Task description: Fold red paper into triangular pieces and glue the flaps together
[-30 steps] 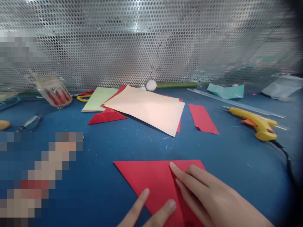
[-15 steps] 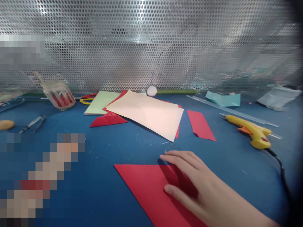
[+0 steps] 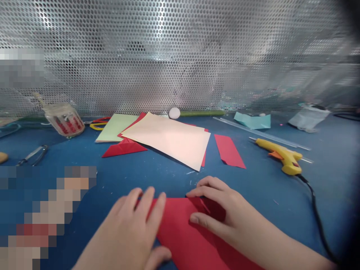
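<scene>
A folded red paper triangle (image 3: 185, 232) lies on the blue table (image 3: 157, 176) close to me. My left hand (image 3: 132, 228) rests flat on its left corner with the fingers stretched out. My right hand (image 3: 222, 213) sits on the paper's top edge, fingers curled and arched, the fingertips pressing at the far edge and the thumb on the sheet. Neither hand lifts the paper.
Behind lie a cream sheet (image 3: 168, 138) stacked over red and pale green sheets, a folded red piece (image 3: 123, 147) and a red strip (image 3: 228, 150). A yellow glue gun (image 3: 281, 157) with black cord lies right. A jar (image 3: 63, 118), scissors (image 3: 98, 123) and perforated metal screen (image 3: 180, 56) stand behind.
My left hand has come back into view and settled flat on the paper's left corner. My right hand stays at the top edge. The view has shifted slightly.
</scene>
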The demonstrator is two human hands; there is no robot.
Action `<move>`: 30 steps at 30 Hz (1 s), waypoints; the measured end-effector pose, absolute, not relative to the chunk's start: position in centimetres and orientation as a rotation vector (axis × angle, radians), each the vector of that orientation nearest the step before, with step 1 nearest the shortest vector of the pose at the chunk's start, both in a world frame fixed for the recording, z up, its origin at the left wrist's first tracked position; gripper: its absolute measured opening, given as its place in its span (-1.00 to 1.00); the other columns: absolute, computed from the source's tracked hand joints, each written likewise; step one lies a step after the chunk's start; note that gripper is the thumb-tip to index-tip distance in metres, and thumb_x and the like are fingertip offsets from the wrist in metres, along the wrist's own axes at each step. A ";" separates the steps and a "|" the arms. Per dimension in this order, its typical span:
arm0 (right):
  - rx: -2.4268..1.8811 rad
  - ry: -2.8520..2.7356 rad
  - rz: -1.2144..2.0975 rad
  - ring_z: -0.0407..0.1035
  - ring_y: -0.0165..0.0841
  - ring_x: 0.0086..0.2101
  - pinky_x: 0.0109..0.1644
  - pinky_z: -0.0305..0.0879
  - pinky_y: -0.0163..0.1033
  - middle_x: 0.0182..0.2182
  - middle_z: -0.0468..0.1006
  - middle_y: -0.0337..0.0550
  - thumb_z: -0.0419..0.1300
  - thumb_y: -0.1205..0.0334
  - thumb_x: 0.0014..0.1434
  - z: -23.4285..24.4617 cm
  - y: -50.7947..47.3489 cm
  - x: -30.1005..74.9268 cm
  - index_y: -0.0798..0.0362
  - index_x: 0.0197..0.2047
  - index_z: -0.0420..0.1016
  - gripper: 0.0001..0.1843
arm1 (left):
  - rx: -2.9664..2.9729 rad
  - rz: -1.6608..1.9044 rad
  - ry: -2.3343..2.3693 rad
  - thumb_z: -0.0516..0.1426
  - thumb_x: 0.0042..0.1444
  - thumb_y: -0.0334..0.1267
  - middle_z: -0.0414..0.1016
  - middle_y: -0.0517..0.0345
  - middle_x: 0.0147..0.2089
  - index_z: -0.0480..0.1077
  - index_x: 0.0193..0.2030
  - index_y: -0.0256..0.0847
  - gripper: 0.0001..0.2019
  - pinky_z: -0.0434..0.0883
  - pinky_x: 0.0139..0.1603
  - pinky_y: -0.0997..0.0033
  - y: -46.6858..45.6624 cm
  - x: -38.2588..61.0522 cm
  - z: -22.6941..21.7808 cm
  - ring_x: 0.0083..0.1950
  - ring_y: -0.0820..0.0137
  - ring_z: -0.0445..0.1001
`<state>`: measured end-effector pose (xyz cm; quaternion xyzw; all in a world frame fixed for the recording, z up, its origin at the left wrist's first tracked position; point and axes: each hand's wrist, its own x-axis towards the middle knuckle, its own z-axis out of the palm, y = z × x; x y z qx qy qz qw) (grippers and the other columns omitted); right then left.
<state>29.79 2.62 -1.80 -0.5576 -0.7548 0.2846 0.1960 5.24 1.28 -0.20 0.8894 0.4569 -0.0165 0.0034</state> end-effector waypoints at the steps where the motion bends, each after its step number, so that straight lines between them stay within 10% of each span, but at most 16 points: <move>1: -1.552 -2.100 0.804 0.51 -0.19 -0.07 0.13 0.45 -0.05 -0.05 0.54 -0.07 0.35 0.12 0.22 -1.6 2.7 29.7 -0.11 -0.06 0.67 -0.78 | 2.634 -0.113 1.526 0.34 0.20 -0.14 0.45 -0.29 0.34 0.37 0.40 -0.21 -0.36 0.50 0.18 -0.18 2.1 5.3 0.5 0.28 -0.27 0.46; 6: -1.501 -2.050 0.868 0.50 -0.18 -0.07 0.06 0.49 -0.07 -0.07 0.56 -0.11 0.37 0.16 0.16 -1.5 2.5 29.7 -0.07 -0.18 0.58 -0.86 | 2.308 -0.099 1.548 0.27 0.16 -0.33 0.57 -0.06 0.19 0.55 0.10 -0.13 -0.65 0.50 0.08 0.14 5.0 4.9 2.9 0.15 0.01 0.57; 11: -1.506 -1.969 0.548 0.27 -0.01 0.33 0.25 0.42 0.13 0.35 0.35 -0.01 0.38 -0.02 0.19 -2.5 2.1 30.7 -0.21 0.40 0.27 -0.24 | 2.184 0.054 1.421 0.14 0.20 -0.17 0.54 0.25 -0.34 0.37 -0.38 -0.07 -0.86 0.28 -0.36 0.39 6.9 3.0 3.1 -0.31 0.28 0.52; 18: -1.434 -1.604 0.588 0.51 0.01 0.17 0.07 0.59 0.05 0.33 0.44 0.11 0.42 -0.13 0.17 -2.1 2.9 31.2 -0.13 0.54 0.00 0.04 | 2.088 0.389 1.322 -0.07 0.32 0.05 0.56 0.31 -0.38 0.29 -0.18 -0.06 -0.72 0.43 -0.20 0.35 9.7 1.0 6.1 -0.31 0.31 0.57; 24: -1.340 -1.772 0.226 0.67 -0.17 -0.33 -0.28 0.64 -0.15 -0.27 0.75 -0.15 0.27 0.10 0.34 -0.9 3.6 32.9 -0.05 -0.17 0.63 -0.85 | 2.212 0.608 1.292 -0.02 0.33 0.02 0.63 0.18 -0.09 0.25 -0.19 -0.07 -0.77 0.47 0.02 0.31 11.8 -0.2 6.3 0.01 0.25 0.63; 30: -0.926 -2.199 -0.212 0.64 -0.21 -0.18 0.04 0.52 -0.06 -0.18 0.75 -0.15 0.09 0.40 0.41 -1.0 1.8 33.2 -0.14 0.03 0.59 -0.68 | 2.537 0.477 1.320 0.14 0.12 -0.30 0.50 -0.10 0.30 0.50 0.06 -0.12 -0.65 0.25 0.36 -0.24 9.1 0.7 3.8 0.36 -0.15 0.38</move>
